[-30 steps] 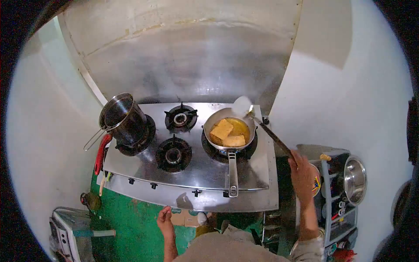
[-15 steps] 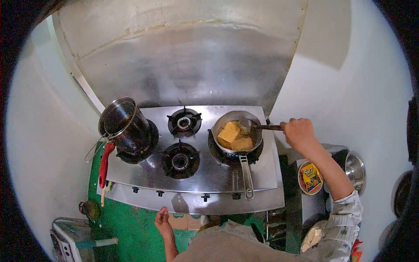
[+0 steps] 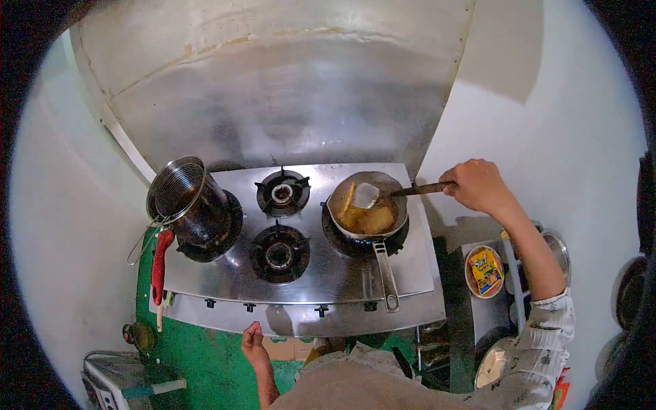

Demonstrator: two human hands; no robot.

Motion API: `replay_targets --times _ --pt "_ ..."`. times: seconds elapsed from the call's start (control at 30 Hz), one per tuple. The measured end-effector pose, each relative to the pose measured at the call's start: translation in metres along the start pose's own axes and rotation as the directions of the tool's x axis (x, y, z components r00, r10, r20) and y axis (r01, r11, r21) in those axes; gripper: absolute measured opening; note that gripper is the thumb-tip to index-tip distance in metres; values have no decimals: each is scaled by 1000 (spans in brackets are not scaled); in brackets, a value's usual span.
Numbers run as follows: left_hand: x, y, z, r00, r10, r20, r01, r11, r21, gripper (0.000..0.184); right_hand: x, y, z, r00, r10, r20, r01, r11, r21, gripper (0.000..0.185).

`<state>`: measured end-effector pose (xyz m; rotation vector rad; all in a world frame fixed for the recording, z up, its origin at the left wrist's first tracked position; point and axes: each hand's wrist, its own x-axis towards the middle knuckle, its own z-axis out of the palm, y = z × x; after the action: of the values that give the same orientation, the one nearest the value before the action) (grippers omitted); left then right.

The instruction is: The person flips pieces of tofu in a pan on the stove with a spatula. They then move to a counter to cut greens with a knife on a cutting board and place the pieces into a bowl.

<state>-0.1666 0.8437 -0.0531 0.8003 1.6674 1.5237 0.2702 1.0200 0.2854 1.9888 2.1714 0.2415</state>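
My right hand [image 3: 478, 186] is closed round the dark handle of a spatula [image 3: 367, 196], whose metal blade is inside a pan on the right burner. In the pan [image 3: 387, 180], two golden fried pieces lie in bubbling oil. One golden slab [image 3: 348, 198] is tipped up on edge at the left, beside the blade. The other piece [image 3: 376, 220] lies flatter near the pan's front. The pan's metal handle points toward me, untouched. Low in front of the stove, my left hand [image 3: 255, 344] hangs with curled fingers; whether anything is in them is hidden.
A dark tall pot [image 3: 203, 217] with a wire strainer [image 3: 179, 190] on top stands on the left burner; a red handle [image 3: 159, 266] juts forward. Two bare burners [image 3: 279, 254] sit mid-stove. At right, a bowl [image 3: 484, 272] holds a yellow packet. Blue flames show under the pan.
My right hand has risen slightly, and the spatula blade has moved left and forward in the pan. The left slab has gone from lying flat to standing on edge.
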Motion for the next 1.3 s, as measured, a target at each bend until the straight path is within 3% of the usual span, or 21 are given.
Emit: replay_targets --times 0.3,0.5,0.63,0.8,0.9,1.03,1.1,1.3 --pt "-3 7 5 1000 -24 7 24 1000 16 20 12 -18 -4 998 -25 -50 19 992 -126 17" --pt "-9 13 5 1000 -28 13 28 999 26 20 11 -25 13 978 -111 -179 92 990 -111 10" --pt "-10 14 6 1000 -2 27 0 996 94 19 9 -31 12 989 -96 -112 83 990 -116 10" --pt "-9 12 6 999 12 39 -13 1000 28 19 1 -27 6 964 -111 -240 111 994 -16 11" --pt "-11 5 4 998 44 46 -45 998 35 19 -4 -27 -6 987 -96 -128 81 990 -113 13" --pt "-15 6 5 999 -20 39 19 1000 24 19 -3 -34 -3 975 -135 -175 130 991 -35 12" --pt "-16 6 6 999 -16 50 14 999 39 19 6 -39 -4 981 -165 -99 155 983 -99 12" --pt "-18 2 7 999 -8 52 8 1000 1 20 13 -54 -20 972 -221 -80 207 966 -155 16"
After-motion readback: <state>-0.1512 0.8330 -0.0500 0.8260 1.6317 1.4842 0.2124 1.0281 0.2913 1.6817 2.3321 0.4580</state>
